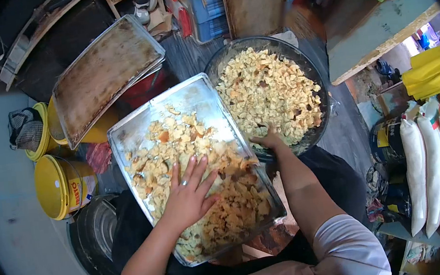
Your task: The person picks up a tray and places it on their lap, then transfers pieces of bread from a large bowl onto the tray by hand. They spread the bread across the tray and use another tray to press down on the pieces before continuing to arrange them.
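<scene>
A metal baking tray [159,105] lies tilted across my lap, covered with torn bread pieces [238,200]. My left hand [188,195] rests flat on these pieces with fingers spread, a ring on one finger. To the right of the tray stands a large dark basin [325,93], filled with paler bread pieces [269,94]. At the basin's near rim is my right hand [269,139], its thumb and a finger apart at the edge of the pieces. The other fingers of that hand are hard to see.
Stacked empty trays [109,68] sit at the left on yellow buckets. A lidded yellow bucket [57,186] and a dark round pan [93,239] stand lower left. Another tray [256,3] leans behind the basin. Long white filled bags [432,167] and a yellow cloth [435,70] are at right.
</scene>
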